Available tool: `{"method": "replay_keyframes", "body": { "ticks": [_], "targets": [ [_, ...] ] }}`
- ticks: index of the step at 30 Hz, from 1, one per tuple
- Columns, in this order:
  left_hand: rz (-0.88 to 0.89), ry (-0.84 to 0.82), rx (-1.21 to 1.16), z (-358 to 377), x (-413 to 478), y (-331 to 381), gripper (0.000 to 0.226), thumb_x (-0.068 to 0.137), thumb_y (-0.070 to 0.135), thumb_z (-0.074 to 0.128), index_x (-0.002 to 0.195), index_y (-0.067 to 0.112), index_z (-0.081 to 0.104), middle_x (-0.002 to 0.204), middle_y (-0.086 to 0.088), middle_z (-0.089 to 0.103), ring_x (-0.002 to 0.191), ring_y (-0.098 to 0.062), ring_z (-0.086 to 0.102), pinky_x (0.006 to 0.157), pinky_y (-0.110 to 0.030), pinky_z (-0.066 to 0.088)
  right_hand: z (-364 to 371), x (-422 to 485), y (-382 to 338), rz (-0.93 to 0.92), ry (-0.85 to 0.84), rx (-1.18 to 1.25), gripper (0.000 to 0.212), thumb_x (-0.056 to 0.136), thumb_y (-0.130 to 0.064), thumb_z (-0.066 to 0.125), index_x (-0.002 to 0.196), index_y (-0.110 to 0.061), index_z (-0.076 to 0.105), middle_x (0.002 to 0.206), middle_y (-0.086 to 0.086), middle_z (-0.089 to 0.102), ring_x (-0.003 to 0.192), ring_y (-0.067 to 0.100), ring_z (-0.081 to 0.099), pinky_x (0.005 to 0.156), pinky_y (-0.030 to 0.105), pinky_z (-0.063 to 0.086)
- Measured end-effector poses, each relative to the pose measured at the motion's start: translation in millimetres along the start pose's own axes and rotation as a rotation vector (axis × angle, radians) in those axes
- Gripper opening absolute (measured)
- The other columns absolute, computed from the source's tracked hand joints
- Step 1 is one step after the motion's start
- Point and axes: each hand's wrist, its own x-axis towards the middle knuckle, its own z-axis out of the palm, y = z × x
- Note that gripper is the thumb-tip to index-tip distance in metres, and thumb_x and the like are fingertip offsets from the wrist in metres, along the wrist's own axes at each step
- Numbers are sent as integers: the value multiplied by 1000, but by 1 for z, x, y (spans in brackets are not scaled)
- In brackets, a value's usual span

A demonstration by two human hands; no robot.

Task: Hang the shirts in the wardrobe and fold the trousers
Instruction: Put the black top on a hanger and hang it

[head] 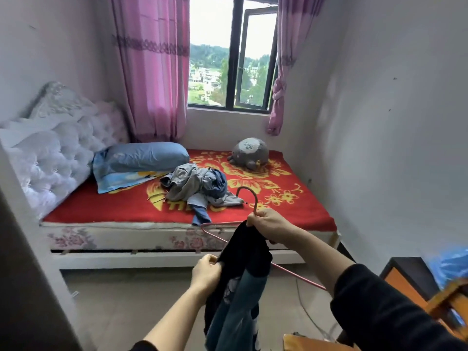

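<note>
Right hand (272,228) grips pink hanger (249,198) neck plus dark shirt (243,264) collar, left hand (206,274) pinches shirt edge, near bed (177,239); clothes pile (200,186) lies farther back on bed.

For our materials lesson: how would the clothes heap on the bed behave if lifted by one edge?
Probably floppy: the clothes heap lies crumpled. Likely to separate, as it looks like several loose garments. Unlikely to roll.

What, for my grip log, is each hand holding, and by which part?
Right hand grips the pink hanger below its hook; left hand pinches the dark shirt at its edge.
</note>
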Motion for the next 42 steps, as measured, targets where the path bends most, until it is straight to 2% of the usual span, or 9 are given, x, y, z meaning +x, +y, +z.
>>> {"method": "replay_keyframes", "body": {
  "ticks": [3, 7, 10, 16, 21, 25, 33, 37, 42],
  "targets": [
    [-114, 99, 80, -1, 7, 10, 23, 87, 27, 58, 72, 10, 59, 80, -16, 67, 76, -32, 66, 65, -34, 55, -21, -6, 11, 28, 33, 18, 27, 92, -22, 45, 66, -18, 53, 48, -11, 36, 36, 4, 30, 36, 17, 23],
    [-264, -11, -649, -8, 18, 51, 19, 92, -2, 50, 74, 0, 56, 55, -13, 55, 47, -18, 58, 41, -23, 52, -50, -15, 41, 57, 100, 43, 30, 90, -20, 47, 60, -19, 49, 44, -13, 36, 35, 5, 29, 35, 18, 23],
    [-284, -77, -888, -11, 18, 91, 34, 96, 1, 40, 62, 8, 42, 36, -3, 38, 28, -10, 42, 31, -17, 42, -61, -22, 71, 110, 148, 49, 36, 88, -19, 48, 52, -22, 46, 42, -11, 35, 33, 6, 28, 35, 16, 21],
    [-144, -204, -490, 8, 2, 138, 18, 91, 18, 51, 79, 7, 59, 61, -8, 60, 55, -21, 59, 47, -25, 48, -65, -29, 105, 115, 142, 184, 30, 88, -35, 56, 63, -19, 57, 50, -7, 38, 38, 7, 31, 38, 18, 23],
    [-123, -149, -257, 21, 8, 144, 29, 80, 31, 68, 94, 6, 65, 78, -11, 69, 72, -27, 66, 75, -33, 55, -89, -27, 85, 21, 388, 487, 31, 102, -33, 38, 94, -13, 61, 50, -6, 35, 37, 7, 30, 35, 22, 23],
    [-154, -115, -226, 27, 9, 132, 42, 88, 34, 65, 117, 5, 62, 114, -17, 66, 104, -33, 64, 99, -46, 48, -105, -30, 62, -69, 527, 820, 37, 101, -28, 41, 71, -12, 57, 45, -5, 31, 36, 9, 27, 38, 21, 23],
    [-177, -97, -367, 17, 2, 136, 31, 92, 28, 58, 107, 0, 64, 96, -17, 68, 84, -31, 66, 77, -38, 55, -74, -15, 31, -128, 630, 1324, 39, 96, -24, 42, 58, -20, 37, 41, -8, 24, 34, 9, 20, 37, 17, 14],
    [-168, -107, -449, 5, -7, 143, 25, 91, 27, 56, 84, 4, 64, 73, -12, 65, 64, -25, 63, 55, -27, 51, -32, -8, 35, -164, 623, 1186, 45, 97, -20, 41, 52, -18, 43, 39, -6, 30, 32, 10, 22, 35, 17, 17],
    [-144, -49, -702, -35, -10, 153, 29, 89, 33, 51, 68, 13, 48, 63, -4, 42, 55, -19, 43, 56, -29, 39, 11, -4, 67, -163, 437, 604, 47, 96, -20, 47, 49, -15, 45, 44, -2, 36, 42, 13, 33, 47, 27, 27]
  ]
}}
